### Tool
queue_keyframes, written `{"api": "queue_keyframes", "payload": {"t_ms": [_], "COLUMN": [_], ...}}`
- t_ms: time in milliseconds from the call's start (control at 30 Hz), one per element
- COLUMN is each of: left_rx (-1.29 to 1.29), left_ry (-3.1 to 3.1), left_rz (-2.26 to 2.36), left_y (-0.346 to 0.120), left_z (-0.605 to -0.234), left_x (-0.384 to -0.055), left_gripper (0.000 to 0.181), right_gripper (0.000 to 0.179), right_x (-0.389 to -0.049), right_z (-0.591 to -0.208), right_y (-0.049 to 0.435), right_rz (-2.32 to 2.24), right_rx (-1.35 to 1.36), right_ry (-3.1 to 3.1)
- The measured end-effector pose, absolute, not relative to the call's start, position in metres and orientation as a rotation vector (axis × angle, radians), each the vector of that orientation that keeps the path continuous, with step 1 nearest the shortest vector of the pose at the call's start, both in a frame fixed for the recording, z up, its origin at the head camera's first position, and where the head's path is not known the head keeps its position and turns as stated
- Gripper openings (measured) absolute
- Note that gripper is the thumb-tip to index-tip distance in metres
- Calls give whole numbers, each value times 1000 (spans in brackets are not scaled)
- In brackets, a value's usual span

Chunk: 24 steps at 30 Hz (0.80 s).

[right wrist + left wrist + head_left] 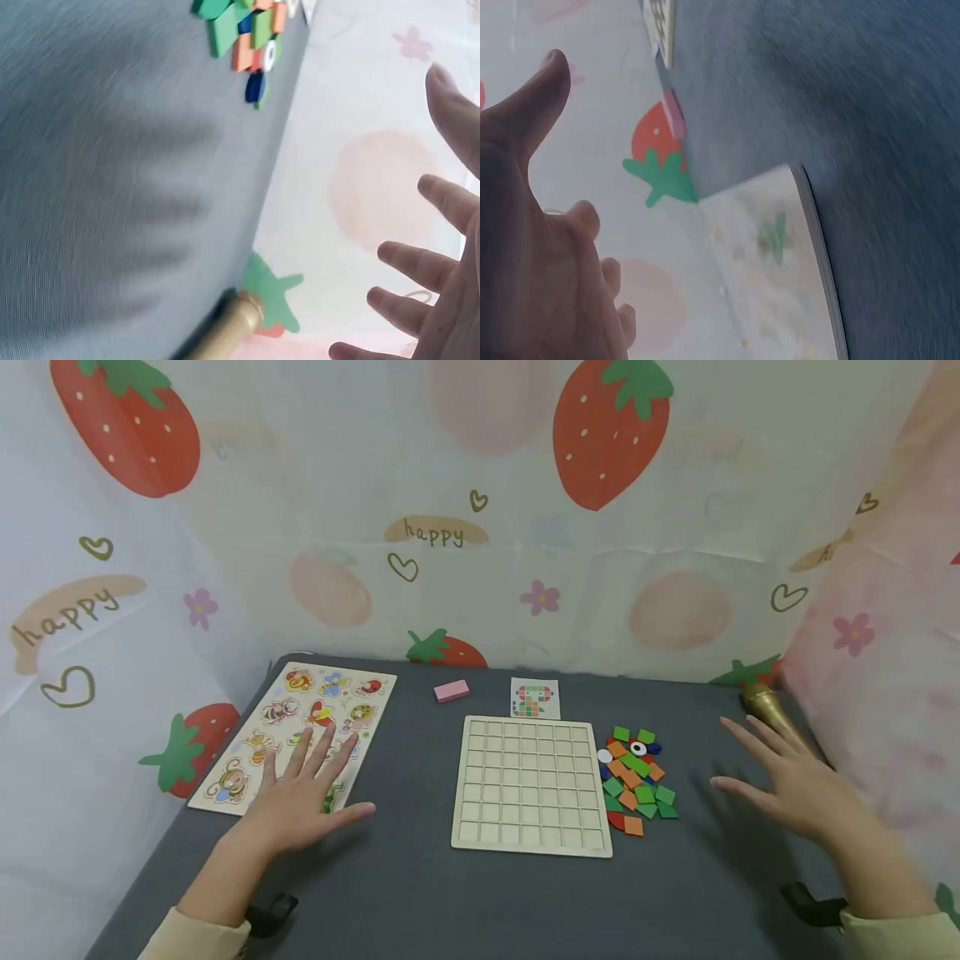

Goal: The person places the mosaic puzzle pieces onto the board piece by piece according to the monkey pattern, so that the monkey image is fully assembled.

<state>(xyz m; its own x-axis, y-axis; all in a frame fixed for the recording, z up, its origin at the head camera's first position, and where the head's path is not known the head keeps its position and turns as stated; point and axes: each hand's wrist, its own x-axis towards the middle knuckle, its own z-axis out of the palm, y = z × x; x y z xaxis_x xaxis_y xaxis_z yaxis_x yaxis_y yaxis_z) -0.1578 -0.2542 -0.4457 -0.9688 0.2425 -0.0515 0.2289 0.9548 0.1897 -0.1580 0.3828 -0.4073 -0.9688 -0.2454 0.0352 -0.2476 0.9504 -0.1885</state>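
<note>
My left hand (300,802) is spread with straight fingers over the near edge of a pale puzzle board (303,714) printed with cartoon insects. On the other side, my right hand (795,785) hovers over the table, fingers apart and holding nothing. Between the hands lies a wooden grid board (532,785) with square recesses. A loose heap of coloured tiles (637,777), in green, orange, red, blue and white, lies along its right side. Behind the grid board is a small pattern card (535,697) showing a figure made of coloured blocks.
A pink block (451,692) lies on the dark grey table (420,893), left of the card. At the back right is a gold microphone-like object (776,718), also seen in the right wrist view. A strawberry-printed curtain (322,510) encloses the back and sides.
</note>
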Motion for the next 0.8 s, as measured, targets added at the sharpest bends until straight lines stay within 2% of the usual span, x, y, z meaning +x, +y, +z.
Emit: {"api": "queue_keyframes", "payload": {"t_ms": [800], "left_rx": [596], "left_ry": [2883], "left_rz": [459], "left_y": [-176], "left_z": [-474], "left_x": [-204], "left_gripper": [97], "right_gripper": [67], "right_x": [-205], "right_z": [-450], "right_y": [350], "right_rz": [703], "right_rx": [257], "right_ry": [-3110]}}
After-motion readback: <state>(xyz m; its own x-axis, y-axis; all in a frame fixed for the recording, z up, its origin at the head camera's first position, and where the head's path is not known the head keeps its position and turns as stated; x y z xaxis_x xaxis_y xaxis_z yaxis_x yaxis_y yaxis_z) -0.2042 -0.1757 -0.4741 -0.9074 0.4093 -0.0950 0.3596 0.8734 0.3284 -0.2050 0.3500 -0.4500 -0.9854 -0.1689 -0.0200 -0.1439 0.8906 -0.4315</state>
